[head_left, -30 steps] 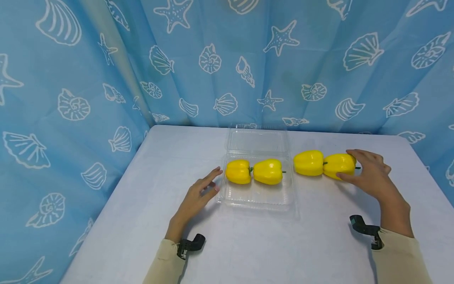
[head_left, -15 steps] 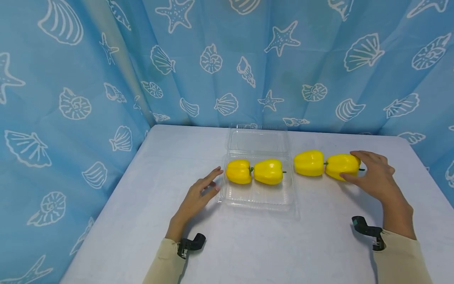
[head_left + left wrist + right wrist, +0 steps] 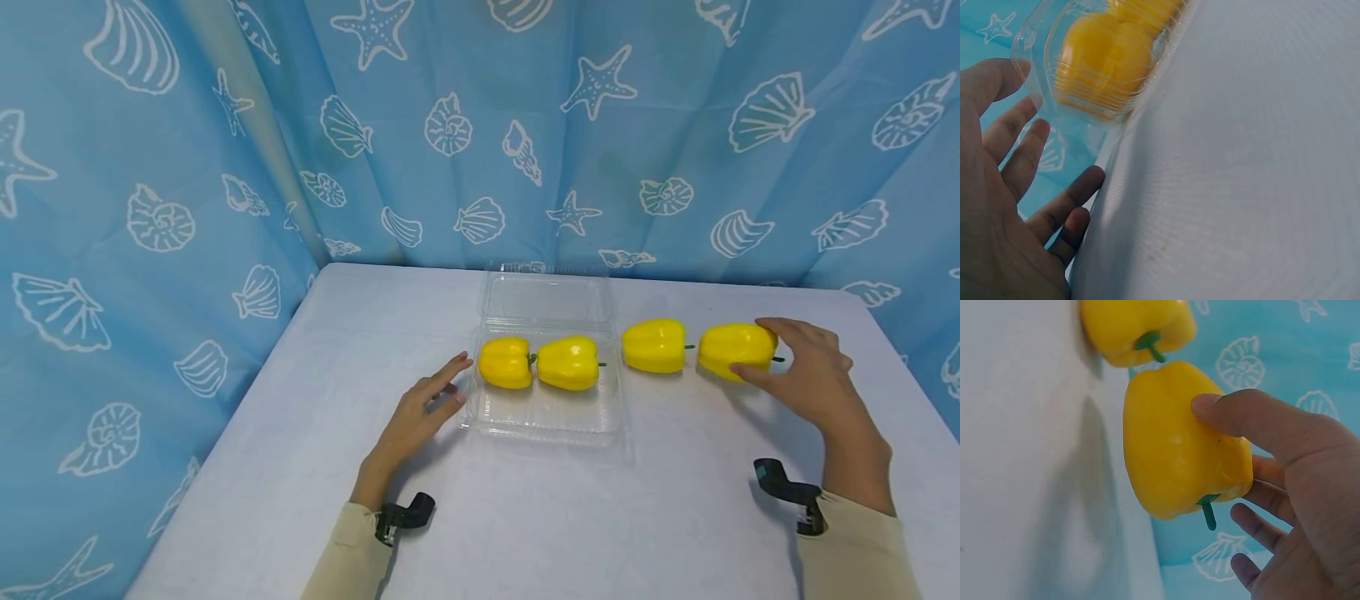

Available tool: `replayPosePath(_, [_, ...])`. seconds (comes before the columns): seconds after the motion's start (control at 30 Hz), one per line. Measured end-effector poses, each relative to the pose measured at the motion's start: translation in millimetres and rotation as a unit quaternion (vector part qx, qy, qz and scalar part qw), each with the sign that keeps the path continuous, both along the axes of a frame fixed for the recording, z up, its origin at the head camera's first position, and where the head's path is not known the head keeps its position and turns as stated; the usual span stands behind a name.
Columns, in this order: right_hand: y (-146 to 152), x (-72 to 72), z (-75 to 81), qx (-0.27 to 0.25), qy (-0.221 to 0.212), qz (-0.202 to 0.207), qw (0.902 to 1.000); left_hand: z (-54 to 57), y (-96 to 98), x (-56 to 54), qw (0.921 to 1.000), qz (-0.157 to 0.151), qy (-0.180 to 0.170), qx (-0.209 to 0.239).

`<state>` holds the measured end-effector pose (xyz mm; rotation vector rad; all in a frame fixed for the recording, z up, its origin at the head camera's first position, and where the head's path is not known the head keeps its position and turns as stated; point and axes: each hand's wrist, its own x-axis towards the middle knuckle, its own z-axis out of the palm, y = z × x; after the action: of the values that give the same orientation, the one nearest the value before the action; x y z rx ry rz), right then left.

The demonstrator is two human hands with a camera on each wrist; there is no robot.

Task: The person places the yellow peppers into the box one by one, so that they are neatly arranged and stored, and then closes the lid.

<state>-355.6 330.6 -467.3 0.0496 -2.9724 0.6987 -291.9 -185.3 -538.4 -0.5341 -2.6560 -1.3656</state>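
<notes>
Head view: four yellow peppers (image 3: pixel 654 346), two in one container (image 3: pixel 543 418); left fingers (image 3: pixel 442 377) spread, right fingers (image 3: pixel 793 333) round another pepper (image 3: pixel 731 346).

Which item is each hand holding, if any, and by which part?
The right hand pinches the rightmost yellow pepper by its sides near the stem end. The left hand, beside the clear container, holds nothing.

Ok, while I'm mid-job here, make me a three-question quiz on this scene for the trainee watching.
1. How many yellow peppers lie in the clear container?
2. True or false: the lid is closed over them.
3. Fill in: the ____ hand holds a pepper outside the clear container.

Key:
1. Two.
2. False; the lid is open.
3. Right; the right hand has its thumb on that pepper's side.
</notes>
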Motion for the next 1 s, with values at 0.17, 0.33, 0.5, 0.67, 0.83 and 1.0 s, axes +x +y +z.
replayPosePath(0.17, [-1.2, 4.2, 8.5, -0.001, 0.023, 0.005, 0.9997, 0.9, -0.5, -0.1, 1.0, -0.002, 0.001, 0.003])
replayPosePath(0.33, [-3.2, 6.7, 12.8, 0.002, 0.035, 0.011, 0.9993, -0.7, -1.1, -0.7, 1.0, -0.005, 0.006, 0.006])
replayPosePath(0.5, [-6.5, 9.1, 16.3, 0.002, 0.039, 0.011, 0.9992, -2.3, -1.5, -1.1, 0.9999, -0.007, 0.011, 0.007])
replayPosePath(0.67, [-12.2, 10.0, 19.4, 0.0, 0.048, 0.017, 0.9987, -1.8, -2.3, -0.2, 0.9999, -0.004, 0.011, 0.007])
replayPosePath(0.83, [-16.8, 12.6, 23.0, 0.002, 0.058, 0.018, 0.9981, -0.3, -2.2, 0.8, 0.9999, -0.002, 0.01, 0.006])
replayPosePath(1.0, [-20.1, 15.9, 25.5, 0.0, 0.061, 0.018, 0.998, 0.0, -1.4, 0.2, 1.0, -0.001, 0.004, 0.004])
